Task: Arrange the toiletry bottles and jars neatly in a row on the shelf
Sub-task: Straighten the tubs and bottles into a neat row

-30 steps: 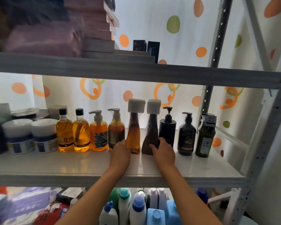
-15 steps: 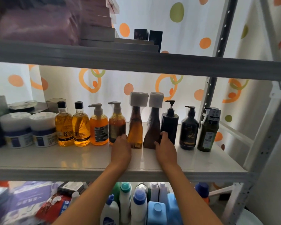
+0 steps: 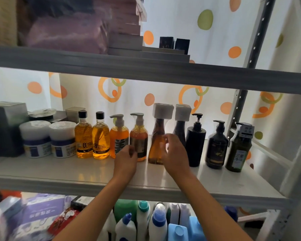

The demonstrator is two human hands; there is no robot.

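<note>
A row of toiletries stands on the white shelf (image 3: 68,173): two white jars (image 3: 36,136), two amber black-capped bottles (image 3: 83,136), an orange pump bottle (image 3: 119,134), an amber pump bottle (image 3: 139,134), a tall amber bottle (image 3: 157,136) and a brown bottle (image 3: 180,127) with white wrapped tops, then a black pump bottle (image 3: 195,143), a dark pump bottle (image 3: 217,148) and a green bottle (image 3: 240,152). My left hand (image 3: 126,160) touches the amber pump bottle's lower left side. My right hand (image 3: 176,153), blurred with fingers spread, hovers before the two tall bottles.
A grey box (image 3: 6,129) and a small clear container (image 3: 75,113) stand at the shelf's left end. The shelf above (image 3: 146,70) carries stacked boxes and a purple bundle. Detergent bottles (image 3: 158,221) crowd the level below. A metal upright (image 3: 295,171) closes the right side.
Both hands have lifted off the bases of the two tall bottles. The left hand shifted left to the amber pump bottle; the right hand rose with fingers spread.
</note>
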